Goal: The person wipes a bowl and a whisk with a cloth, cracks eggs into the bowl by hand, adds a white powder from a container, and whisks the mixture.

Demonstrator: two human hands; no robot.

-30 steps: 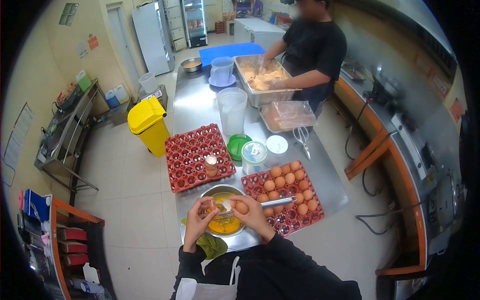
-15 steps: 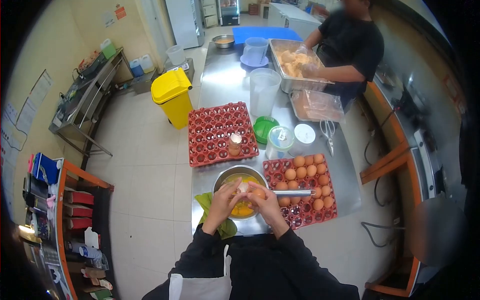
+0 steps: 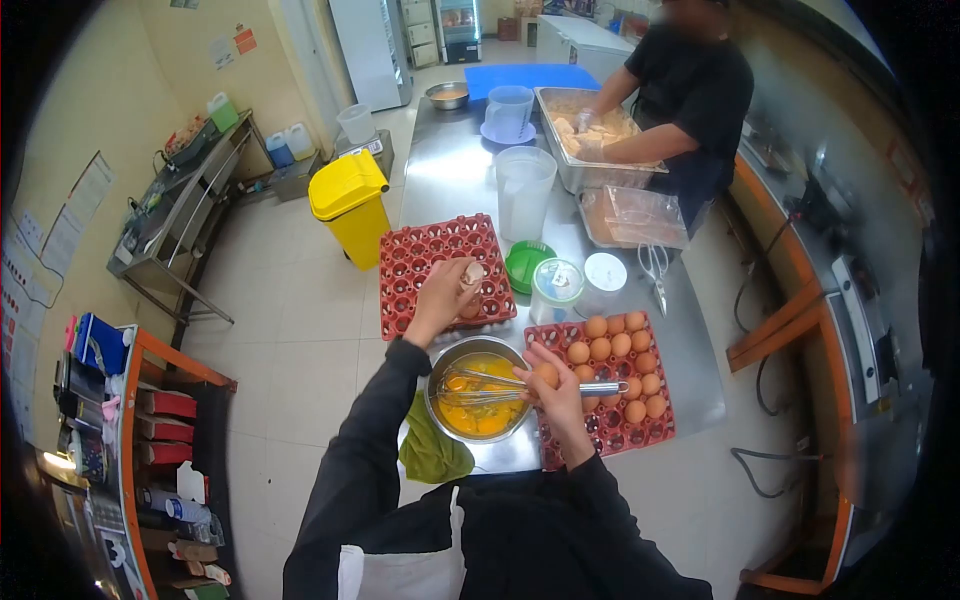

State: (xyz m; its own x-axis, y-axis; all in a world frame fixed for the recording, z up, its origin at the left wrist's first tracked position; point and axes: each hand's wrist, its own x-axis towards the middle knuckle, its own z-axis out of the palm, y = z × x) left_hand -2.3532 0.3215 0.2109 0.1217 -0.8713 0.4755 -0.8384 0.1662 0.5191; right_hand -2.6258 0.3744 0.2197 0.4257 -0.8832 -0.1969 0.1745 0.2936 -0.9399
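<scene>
My left hand [image 3: 440, 300] is over the left red egg tray [image 3: 410, 260], its fingers closed round an eggshell [image 3: 474, 271] at the top of a small stack of shells. My right hand [image 3: 562, 402] grips a whole brown egg [image 3: 545, 375] beside the metal bowl [image 3: 436, 412]. Cracked eggs with yellow yolks [image 3: 470, 418] lie in the bowl. A whisk [image 3: 480, 392] rests in it, its handle sticking out to the right under my right hand. Several brown eggs [image 3: 621, 344] sit in the right red egg tray [image 3: 655, 428].
A green cloth [image 3: 435, 452] lies left of the bowl. Beyond are tubs [image 3: 557, 288], a green container [image 3: 528, 266], a clear jug [image 3: 524, 195] and scissors [image 3: 655, 275]. Across the table, a person [image 3: 690, 90] works with both hands in a large metal pan [image 3: 590, 178]. A yellow bin [image 3: 350, 205] stands left.
My left hand has moved from above the bowl up to the shell stack on the left tray. My right hand has shifted right, keeping its egg. The whisk wires and yolks are now uncovered.
</scene>
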